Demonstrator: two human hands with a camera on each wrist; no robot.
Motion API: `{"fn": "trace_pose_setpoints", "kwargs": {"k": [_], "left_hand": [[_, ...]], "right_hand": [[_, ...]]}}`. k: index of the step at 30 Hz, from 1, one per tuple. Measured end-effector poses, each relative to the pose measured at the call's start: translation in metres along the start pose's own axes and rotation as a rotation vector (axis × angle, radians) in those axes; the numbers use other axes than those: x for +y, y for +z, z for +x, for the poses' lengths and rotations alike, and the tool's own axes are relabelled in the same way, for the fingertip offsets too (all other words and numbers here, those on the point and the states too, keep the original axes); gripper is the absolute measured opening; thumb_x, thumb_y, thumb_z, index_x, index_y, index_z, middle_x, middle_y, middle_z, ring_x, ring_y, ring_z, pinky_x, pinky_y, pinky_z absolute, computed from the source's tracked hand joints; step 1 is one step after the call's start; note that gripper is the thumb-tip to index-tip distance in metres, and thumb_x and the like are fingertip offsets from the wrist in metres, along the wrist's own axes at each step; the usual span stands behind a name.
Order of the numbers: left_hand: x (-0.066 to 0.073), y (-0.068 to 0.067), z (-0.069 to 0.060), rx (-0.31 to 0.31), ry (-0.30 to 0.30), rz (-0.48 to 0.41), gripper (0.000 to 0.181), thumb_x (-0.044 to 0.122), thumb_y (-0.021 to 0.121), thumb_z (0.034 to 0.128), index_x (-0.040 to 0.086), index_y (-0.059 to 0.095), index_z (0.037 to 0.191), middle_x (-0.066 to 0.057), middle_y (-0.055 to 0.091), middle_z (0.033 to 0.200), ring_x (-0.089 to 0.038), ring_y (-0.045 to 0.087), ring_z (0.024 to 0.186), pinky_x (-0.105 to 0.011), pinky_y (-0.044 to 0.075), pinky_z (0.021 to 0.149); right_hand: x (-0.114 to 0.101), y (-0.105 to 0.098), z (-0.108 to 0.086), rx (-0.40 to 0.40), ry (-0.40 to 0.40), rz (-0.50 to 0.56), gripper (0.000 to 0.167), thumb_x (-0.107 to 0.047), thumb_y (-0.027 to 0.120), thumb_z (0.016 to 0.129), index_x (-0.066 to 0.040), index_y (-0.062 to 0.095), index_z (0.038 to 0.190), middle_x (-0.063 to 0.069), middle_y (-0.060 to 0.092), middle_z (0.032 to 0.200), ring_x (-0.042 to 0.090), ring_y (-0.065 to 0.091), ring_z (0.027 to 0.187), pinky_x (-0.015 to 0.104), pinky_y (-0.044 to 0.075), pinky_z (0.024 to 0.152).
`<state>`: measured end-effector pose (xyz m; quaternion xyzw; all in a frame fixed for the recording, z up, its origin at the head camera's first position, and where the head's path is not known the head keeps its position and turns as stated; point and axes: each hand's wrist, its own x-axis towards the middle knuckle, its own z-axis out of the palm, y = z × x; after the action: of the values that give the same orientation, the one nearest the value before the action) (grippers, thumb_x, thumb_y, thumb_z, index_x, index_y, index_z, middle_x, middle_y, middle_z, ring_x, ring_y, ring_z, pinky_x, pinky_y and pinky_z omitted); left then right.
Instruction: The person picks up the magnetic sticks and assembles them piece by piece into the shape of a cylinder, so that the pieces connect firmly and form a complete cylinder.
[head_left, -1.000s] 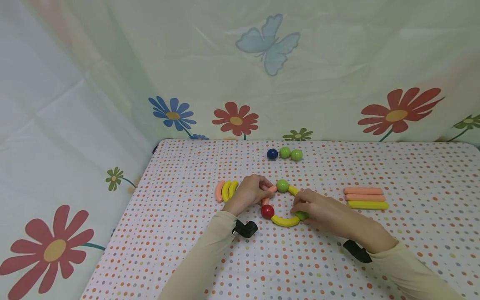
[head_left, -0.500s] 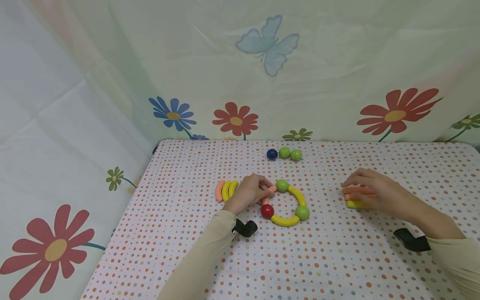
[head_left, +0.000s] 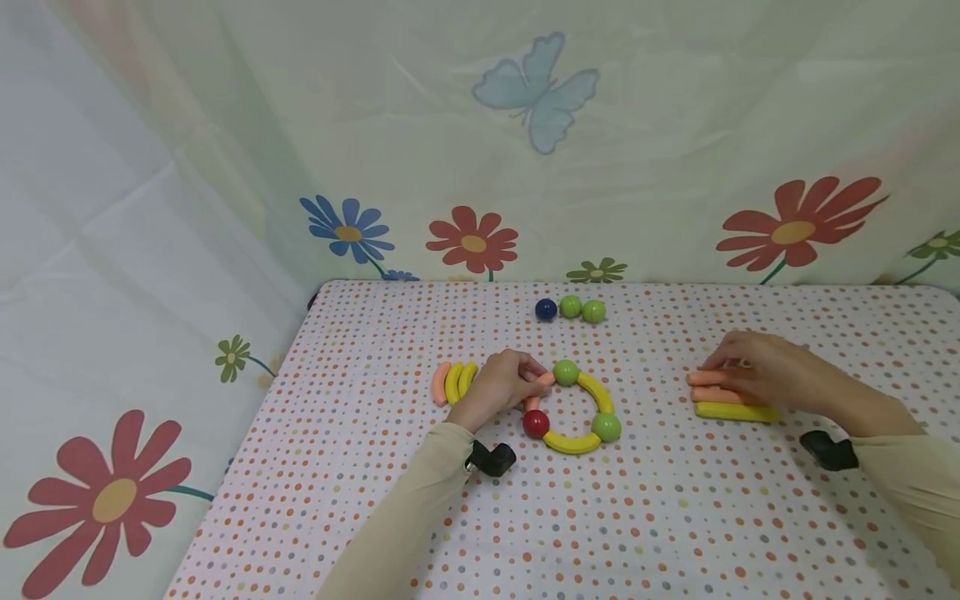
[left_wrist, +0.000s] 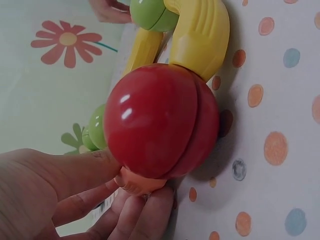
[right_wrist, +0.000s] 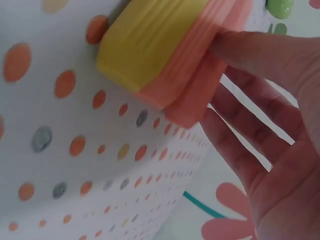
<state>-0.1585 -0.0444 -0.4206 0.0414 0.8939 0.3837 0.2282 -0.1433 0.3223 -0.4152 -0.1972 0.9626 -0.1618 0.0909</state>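
A ring of curved rods and balls lies on the dotted table. My left hand [head_left: 501, 385] pinches its curved orange rod [left_wrist: 142, 182], between the red ball [left_wrist: 157, 120] and a green ball [head_left: 566, 372]. Two curved yellow rods [head_left: 572, 442] and another green ball [head_left: 607, 427] make up the rest of the ring. On the right, my right hand [head_left: 772, 371] pinches the farthest straight orange stick [right_wrist: 192, 100], thumb on the near side and fingers beyond. Another orange stick [head_left: 716, 396] and a straight yellow stick [right_wrist: 145, 45] lie alongside it.
Behind the ring sit a dark blue ball [head_left: 546, 309] and two green balls [head_left: 582, 308]. Left of my left hand lie a curved orange rod [head_left: 441, 384] and two curved yellow rods [head_left: 460, 382]. A flowered curtain [head_left: 660, 150] rises at the table's far edge.
My right hand has left the ring's right green ball, moved right to the straight sticks, and taken hold of the farthest orange one. The left hand stays on the ring.
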Motion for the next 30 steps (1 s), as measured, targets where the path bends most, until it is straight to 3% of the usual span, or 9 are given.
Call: {"fn": "trace_pose_setpoints", "kwargs": {"k": [5, 9, 12, 16, 22, 26, 30], "left_hand": [[-0.001, 0.000, 0.000, -0.011, 0.012, -0.015, 0.019, 0.016, 0.082, 0.0929, 0.010, 0.075, 0.110, 0.002, 0.067, 0.088, -0.010, 0.063, 0.066, -0.017, 0.049, 0.059], [-0.001, 0.000, 0.000, -0.004, 0.007, -0.016, 0.019, 0.016, 0.082, 0.0927, 0.010, 0.075, 0.109, 0.002, 0.067, 0.087, -0.010, 0.063, 0.064, -0.017, 0.049, 0.058], [-0.001, 0.000, 0.000, -0.003, -0.001, -0.021, 0.020, 0.015, 0.083, 0.0926, 0.010, 0.075, 0.110, 0.001, 0.067, 0.087, -0.011, 0.063, 0.064, -0.017, 0.049, 0.057], [-0.001, 0.000, 0.000, -0.008, -0.001, -0.030, 0.020, 0.015, 0.082, 0.0929, 0.010, 0.075, 0.111, 0.001, 0.067, 0.087, -0.010, 0.063, 0.064, -0.017, 0.050, 0.058], [-0.001, -0.001, 0.001, -0.011, -0.001, -0.036, 0.021, 0.016, 0.083, 0.0924, 0.010, 0.076, 0.111, 0.002, 0.068, 0.087, -0.010, 0.064, 0.064, -0.018, 0.051, 0.059], [-0.001, 0.000, 0.002, -0.011, -0.003, -0.035, 0.021, 0.017, 0.083, 0.0922, 0.009, 0.076, 0.111, 0.002, 0.068, 0.088, -0.011, 0.064, 0.065, -0.018, 0.052, 0.059], [-0.001, 0.001, 0.003, -0.009, 0.000, -0.029, 0.022, 0.017, 0.083, 0.0920, 0.010, 0.076, 0.111, 0.002, 0.067, 0.088, -0.011, 0.064, 0.066, -0.018, 0.052, 0.060]], "right_hand": [[-0.007, 0.003, 0.008, 0.002, -0.019, -0.039, 0.017, 0.007, 0.079, 0.086, 0.000, 0.076, 0.101, 0.003, 0.066, 0.091, 0.020, 0.059, 0.080, 0.043, 0.056, 0.073], [-0.028, 0.005, 0.016, 0.071, -0.052, -0.002, 0.016, -0.007, 0.084, 0.088, -0.003, 0.075, 0.101, 0.002, 0.066, 0.092, 0.020, 0.061, 0.081, 0.042, 0.057, 0.072], [-0.053, 0.006, 0.024, 0.154, -0.136, 0.071, 0.017, -0.013, 0.085, 0.089, -0.006, 0.075, 0.100, -0.001, 0.067, 0.092, 0.018, 0.064, 0.083, 0.041, 0.059, 0.073], [-0.087, 0.005, 0.038, 0.207, -0.231, 0.307, 0.021, -0.003, 0.084, 0.088, -0.006, 0.072, 0.105, 0.000, 0.069, 0.100, 0.016, 0.066, 0.091, 0.040, 0.061, 0.081], [-0.121, 0.013, 0.062, 0.222, -0.293, 0.730, 0.026, 0.006, 0.077, 0.091, 0.003, 0.067, 0.115, 0.013, 0.068, 0.111, 0.009, 0.066, 0.102, 0.022, 0.056, 0.091], [-0.129, 0.020, 0.073, 0.236, -0.282, 0.853, 0.028, 0.009, 0.073, 0.093, 0.009, 0.063, 0.119, 0.020, 0.065, 0.116, 0.007, 0.065, 0.105, 0.019, 0.055, 0.093], [-0.129, 0.022, 0.076, 0.227, -0.220, 0.897, 0.029, 0.007, 0.071, 0.095, 0.010, 0.061, 0.123, 0.024, 0.063, 0.121, 0.007, 0.064, 0.108, 0.020, 0.056, 0.094]]}}
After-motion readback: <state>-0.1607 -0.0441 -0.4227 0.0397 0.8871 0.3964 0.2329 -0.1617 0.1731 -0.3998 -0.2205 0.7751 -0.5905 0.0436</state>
